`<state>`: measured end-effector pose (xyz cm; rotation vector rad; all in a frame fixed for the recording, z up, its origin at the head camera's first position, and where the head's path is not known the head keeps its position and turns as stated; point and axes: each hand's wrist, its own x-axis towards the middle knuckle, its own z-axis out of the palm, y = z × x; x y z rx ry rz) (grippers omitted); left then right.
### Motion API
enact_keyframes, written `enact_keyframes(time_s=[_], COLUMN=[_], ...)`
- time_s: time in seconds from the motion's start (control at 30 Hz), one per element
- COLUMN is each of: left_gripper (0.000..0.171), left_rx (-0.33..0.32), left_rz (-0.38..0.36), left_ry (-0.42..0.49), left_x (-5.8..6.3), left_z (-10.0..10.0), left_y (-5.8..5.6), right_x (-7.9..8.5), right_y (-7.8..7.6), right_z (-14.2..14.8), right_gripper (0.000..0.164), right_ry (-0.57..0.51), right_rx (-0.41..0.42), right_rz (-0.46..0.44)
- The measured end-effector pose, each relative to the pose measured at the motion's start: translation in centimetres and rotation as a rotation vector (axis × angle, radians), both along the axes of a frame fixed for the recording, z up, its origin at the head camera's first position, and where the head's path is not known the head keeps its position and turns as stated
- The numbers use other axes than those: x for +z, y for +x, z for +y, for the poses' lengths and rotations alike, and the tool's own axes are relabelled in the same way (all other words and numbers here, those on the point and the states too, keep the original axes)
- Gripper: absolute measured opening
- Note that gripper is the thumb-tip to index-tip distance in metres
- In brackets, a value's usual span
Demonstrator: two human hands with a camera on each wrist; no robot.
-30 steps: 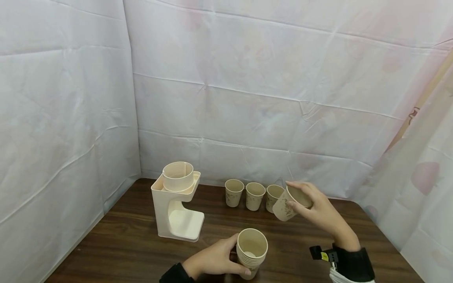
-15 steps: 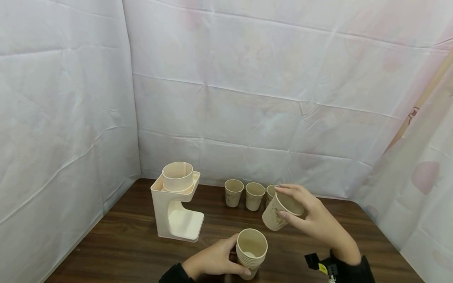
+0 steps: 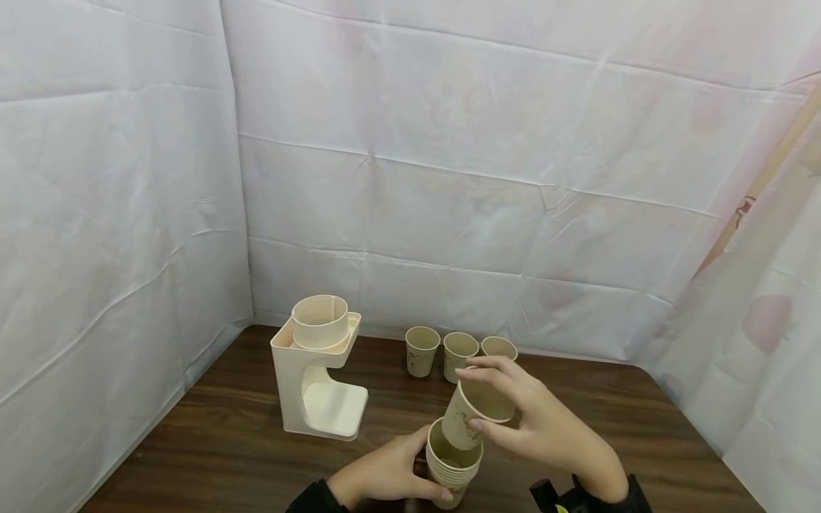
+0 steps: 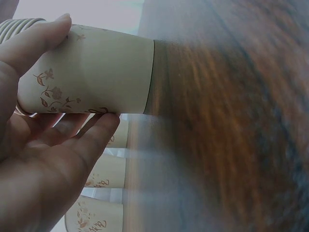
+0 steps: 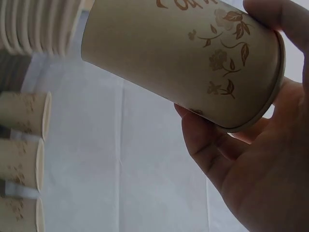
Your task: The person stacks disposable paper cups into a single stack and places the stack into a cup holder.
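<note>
Lower centre, head view: my left hand (image 3: 399, 469) grips the cup stack (image 3: 452, 474); my right hand (image 3: 535, 419) holds a single cup (image 3: 459, 422), tilted, over the stack's mouth. Three upright cups (image 3: 459, 358) higher in frame.

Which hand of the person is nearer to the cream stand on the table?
The left hand. It grips the cup stack in front of the stand and to its right; the right hand holds a tilted cup over that stack, farther right.
</note>
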<state>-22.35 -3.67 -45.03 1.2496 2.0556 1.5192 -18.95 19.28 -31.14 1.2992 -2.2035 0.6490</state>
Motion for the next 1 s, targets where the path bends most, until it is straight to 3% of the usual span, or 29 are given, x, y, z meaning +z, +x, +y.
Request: enact_keyframes(time_s=[0.2, 0.33, 0.5, 0.63, 1.0], left_gripper=[0.067, 0.067, 0.065, 0.064, 0.067], left_rx=[-0.004, 0.009, 0.025, 0.033, 0.035], left_rz=[-0.014, 0.003, 0.002, 0.002, 0.039], left_ry=[-0.004, -0.01, -0.026, -0.036, -0.051], left_x=[0.1, 0.2, 0.2, 0.1, 0.2], left_z=[-0.1, -0.1, -0.1, -0.1, -0.2], left_y=[0.0, 0.1, 0.2, 0.2, 0.2], right_x=[-1.6, -2.1, -2.5, -2.8, -3.4], right_y=[0.0, 0.0, 0.0, -0.1, -0.1], right_z=[-0.7, -1.0, -1.1, -1.2, -1.6], right_gripper=[0.053, 0.053, 0.053, 0.053, 0.054], right_ry=[0.058, 0.11, 0.145, 0.185, 0.248], right_rx=[0.03, 0.017, 0.004, -0.011, 0.008], right_rz=[-0.181, -0.166, -0.235, -0.201, -0.26])
